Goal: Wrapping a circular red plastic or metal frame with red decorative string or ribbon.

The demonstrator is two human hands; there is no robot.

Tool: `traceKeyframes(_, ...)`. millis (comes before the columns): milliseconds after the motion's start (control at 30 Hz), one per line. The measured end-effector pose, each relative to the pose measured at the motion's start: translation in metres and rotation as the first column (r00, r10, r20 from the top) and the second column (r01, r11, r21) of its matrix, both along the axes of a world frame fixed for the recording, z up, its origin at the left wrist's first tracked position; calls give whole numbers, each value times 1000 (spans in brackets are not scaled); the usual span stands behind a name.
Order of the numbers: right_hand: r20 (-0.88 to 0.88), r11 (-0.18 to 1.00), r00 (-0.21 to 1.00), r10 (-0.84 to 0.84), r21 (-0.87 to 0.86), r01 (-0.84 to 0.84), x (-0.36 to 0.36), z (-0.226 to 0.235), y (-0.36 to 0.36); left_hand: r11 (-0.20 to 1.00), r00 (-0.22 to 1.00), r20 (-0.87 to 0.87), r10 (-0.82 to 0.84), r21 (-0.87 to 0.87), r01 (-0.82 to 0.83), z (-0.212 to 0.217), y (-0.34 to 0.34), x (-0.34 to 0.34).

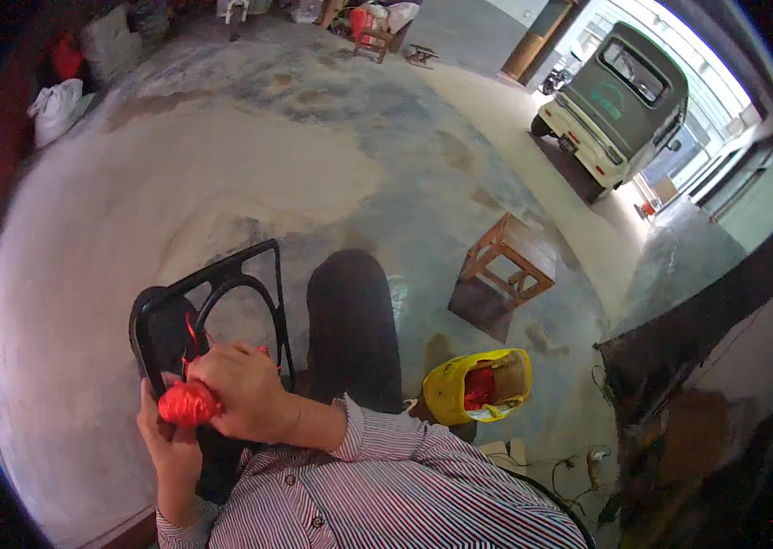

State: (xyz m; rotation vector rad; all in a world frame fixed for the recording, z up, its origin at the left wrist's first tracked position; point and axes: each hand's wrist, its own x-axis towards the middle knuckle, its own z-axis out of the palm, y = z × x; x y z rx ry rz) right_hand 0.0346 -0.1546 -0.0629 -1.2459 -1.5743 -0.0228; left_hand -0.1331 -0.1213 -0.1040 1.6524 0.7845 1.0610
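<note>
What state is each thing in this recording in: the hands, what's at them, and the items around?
Right hand: closed, grip hidden.
Left hand: at the red bundle, hold partly hidden.
Red bundle: bunched up, at the hands.
Black frame: open in the middle, partly covered by the hands.
Yellow bag: open, red material inside.
Wooden stool: upright.
Vehicle: rear toward the camera.

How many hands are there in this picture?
2. The left hand is just below the red bundle, and the right hand is right beside it, on the picture's right. I don't see any others.
</note>
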Motion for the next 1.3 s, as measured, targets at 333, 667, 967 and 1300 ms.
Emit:
traceKeyframes(333, -455, 980, 890, 29, -162, -115, -6, -14, 7, 996, 997, -68, 40, -73, -45, 40, -3, 0)
traceKeyframes(667, -681, 947, 727, 85, -171, -271, 14, -24, -2, 988, 984, -172, 33, -141, -58, 72, 4, 39)
traceKeyframes(967, -491, 973, 856, 162, -66, -222, 5, -22, 0, 989, 982, -181, 52, -127, -75, 71, 1, 29)
traceKeyframes(1300, -116, 944, 937, 330, 72, -323, 21, -21, 2, 998, 992, -115, 43, -47, -49, 65, 2, 30)
